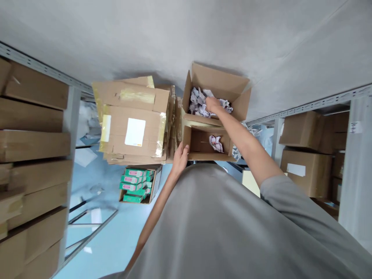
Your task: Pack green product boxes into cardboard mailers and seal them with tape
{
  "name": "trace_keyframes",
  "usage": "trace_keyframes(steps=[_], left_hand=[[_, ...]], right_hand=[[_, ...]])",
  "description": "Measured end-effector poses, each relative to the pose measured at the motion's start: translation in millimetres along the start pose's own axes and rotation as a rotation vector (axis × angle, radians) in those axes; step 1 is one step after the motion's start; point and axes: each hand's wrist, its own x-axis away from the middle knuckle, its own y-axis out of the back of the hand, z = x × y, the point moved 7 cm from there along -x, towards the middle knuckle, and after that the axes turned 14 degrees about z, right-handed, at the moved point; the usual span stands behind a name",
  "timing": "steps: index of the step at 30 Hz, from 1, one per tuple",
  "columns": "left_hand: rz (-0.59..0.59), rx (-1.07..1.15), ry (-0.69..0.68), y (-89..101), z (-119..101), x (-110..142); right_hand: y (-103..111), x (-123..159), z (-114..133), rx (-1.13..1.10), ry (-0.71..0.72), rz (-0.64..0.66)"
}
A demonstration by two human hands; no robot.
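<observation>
My left hand point(180, 157) grips the near left corner of a small open cardboard box point(197, 139) that holds one crumpled printed packet point(216, 143). My right hand point(212, 104) reaches past it into a larger open cardboard box point(229, 87) and closes down on a heap of crumpled white printed packets point(197, 102). Which packet the fingers hold is hidden. My grey shirt fills the lower middle of the view.
A stack of taped, flattened cartons point(132, 120) with a white label sits left of the boxes. Below it an open carton holds green and pink packs point(136, 184). Metal shelves with brown cartons stand at left point(31, 147) and right point(308, 155). The floor is light blue point(116, 236).
</observation>
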Motion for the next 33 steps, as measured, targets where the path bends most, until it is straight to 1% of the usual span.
trace_keyframes(steps=[2, 3, 4, 6, 8, 9, 11, 13, 14, 16, 19, 21, 22, 24, 26, 27, 28, 29, 30, 33], left_hand=[[0.007, 0.003, -0.007, -0.7, 0, -1], [0.009, 0.005, -0.008, -0.6, 1, -1], [0.012, 0.008, -0.008, -0.5, 2, -3], [0.018, 0.016, -0.007, 0.2, 4, -6], [0.025, 0.028, -0.014, 1.0, 5, -8], [0.030, 0.035, -0.020, 1.4, 6, -10], [0.040, 0.045, -0.025, 2.3, 8, -11], [0.042, 0.045, -0.013, 4.0, 10, -12], [0.039, 0.042, -0.004, 5.1, 12, -13], [0.036, 0.034, 0.001, 7.1, 13, -13], [0.059, 0.019, -0.025, 8.4, 14, -13], [0.075, 0.005, -0.035, 9.4, 15, -14], [0.080, -0.003, -0.036, 10.1, 16, -14], [0.084, -0.015, -0.035, 11.4, 18, -13], [0.090, -0.024, -0.026, 11.6, 19, -12], [0.094, -0.028, -0.018, 11.3, 20, -11], [0.100, -0.032, -0.010, 10.7, 19, -10], [0.107, -0.038, -0.004, 10.0, 18, -8], [0.116, -0.044, -0.001, 9.3, 16, -5], [0.166, -0.083, -0.015, 7.4, 6, 6]], right_hand=[[11, 8, -9, 0.019, -0.096, 0.022], [20, 16, -11, 0.033, -0.113, 0.007], [30, 28, -11, 0.034, -0.095, -0.035], [50, 69, -6, -0.002, -0.015, -0.155], [61, 127, -1, -0.065, 0.060, -0.268], [61, 161, 2, -0.101, 0.092, -0.303], [51, 224, 10, -0.191, 0.152, -0.326], [28, 271, 18, -0.269, 0.166, -0.287], [13, 286, 22, -0.295, 0.157, -0.260], [-16, 299, 28, -0.323, 0.107, -0.214], [-52, 292, 37, -0.359, 0.044, -0.145], [-65, 287, 38, -0.409, 0.039, -0.137], [-67, 288, 34, -0.433, 0.030, -0.167], [-66, 296, 16, -0.453, -0.040, -0.311], [-66, 310, -10, -0.427, -0.166, -0.491], [-69, 317, -24, -0.409, -0.235, -0.554], [-75, 322, -36, -0.396, -0.300, -0.583], [-83, 325, -46, -0.394, -0.356, -0.578], [-93, 326, -54, -0.404, -0.400, -0.546], [-124, 334, -62, -0.472, -0.459, -0.438]])
